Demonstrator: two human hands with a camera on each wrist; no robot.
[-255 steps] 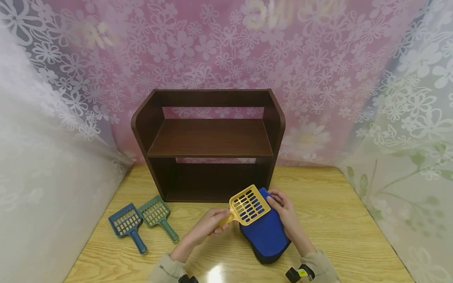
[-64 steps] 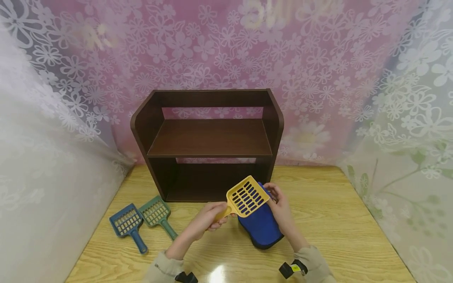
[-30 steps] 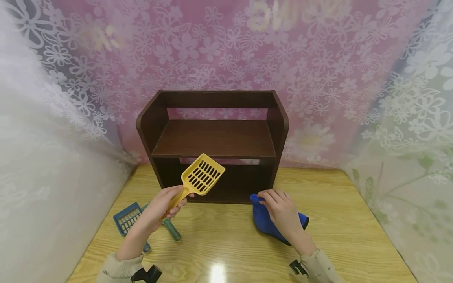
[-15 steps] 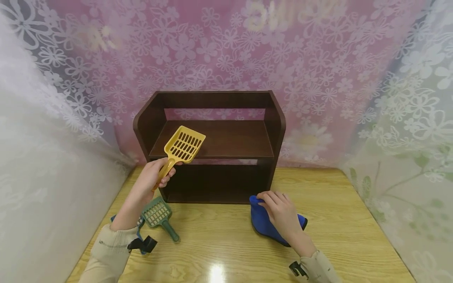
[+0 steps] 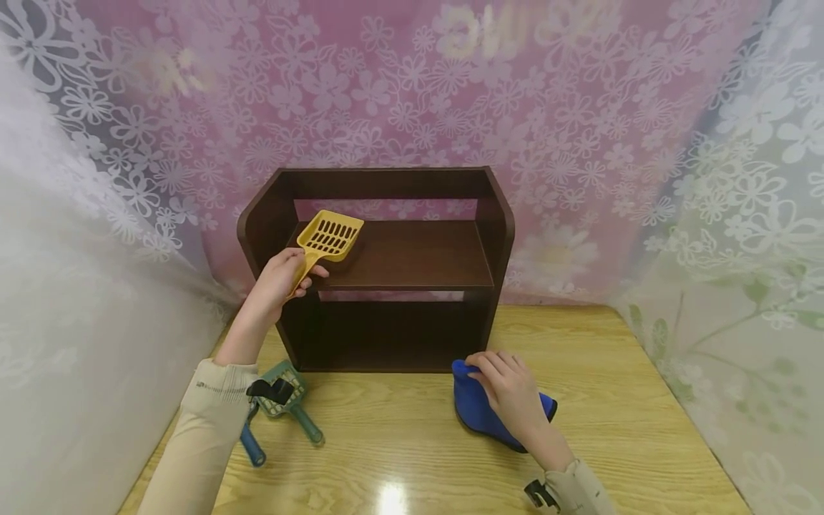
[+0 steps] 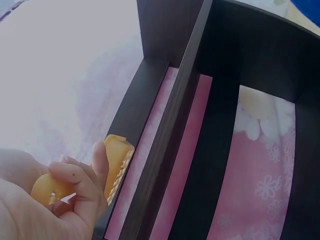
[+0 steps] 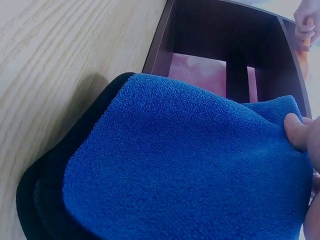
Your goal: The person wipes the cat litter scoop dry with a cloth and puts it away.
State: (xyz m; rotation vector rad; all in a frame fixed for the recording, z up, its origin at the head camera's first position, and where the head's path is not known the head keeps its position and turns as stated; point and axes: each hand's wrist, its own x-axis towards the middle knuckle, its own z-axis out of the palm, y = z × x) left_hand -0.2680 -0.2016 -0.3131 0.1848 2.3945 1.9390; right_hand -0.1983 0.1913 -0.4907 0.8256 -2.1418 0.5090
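Observation:
My left hand (image 5: pixel 278 279) grips the handle of a yellow litter scoop (image 5: pixel 315 255), holding it at the left part of the shelf unit's upper level. In the left wrist view the scoop (image 6: pixel 117 155) is seen edge-on beyond the curled fingers. Whether it touches the shelf board, I cannot tell. At the front right of the unit, my right hand (image 5: pixel 511 390) pinches a raised corner of a blue fleecy cloth (image 5: pixel 476 408) with black edging. The right wrist view shows the cloth (image 7: pixel 175 150) close up, the rest of it lying on the table.
A dark brown two-level shelf unit (image 5: pixel 418 254) stands at the back of the wooden table (image 5: pixel 386 443). Left of centre lie a green litter scoop (image 5: pixel 305 424) and a blue litter scoop (image 5: pixel 252 447), partly covered by my left sleeve. Floral curtains hang around the table.
My left hand has carried the yellow scoop from over the cloth leftward and up to the upper shelf. My right hand has folded up the cloth's corner and stays there.

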